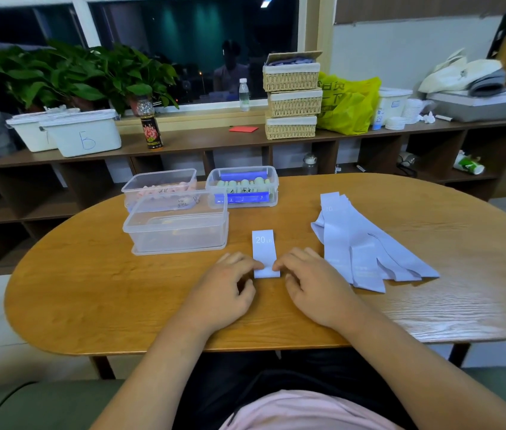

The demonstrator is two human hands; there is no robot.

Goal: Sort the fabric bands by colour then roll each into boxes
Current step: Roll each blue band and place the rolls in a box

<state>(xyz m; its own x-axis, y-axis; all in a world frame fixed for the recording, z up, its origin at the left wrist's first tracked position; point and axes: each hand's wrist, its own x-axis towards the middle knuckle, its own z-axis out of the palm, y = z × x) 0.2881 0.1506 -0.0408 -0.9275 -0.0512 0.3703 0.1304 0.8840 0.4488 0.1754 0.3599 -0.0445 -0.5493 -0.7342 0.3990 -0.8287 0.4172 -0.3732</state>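
A pale lavender fabric band [263, 248] marked "20 LB" lies lengthwise on the wooden table [90, 290]. My left hand [230, 283] and my right hand [310, 280] pinch its near end from either side, fingers curled on the fabric. A fanned pile of several more lavender bands [360, 243] lies to the right. An empty clear plastic box [177, 226] stands left of the band. Behind it are a clear box with pink rolls [160, 186] and a clear box with pale green rolls and blue clips [242, 186].
Behind the table runs a low brown shelf unit [214, 141] with white bins, a dark bottle [150, 125], stacked wicker baskets [292, 97], a yellow bag and potted plants. A green seat edge [43, 405] is at the bottom left.
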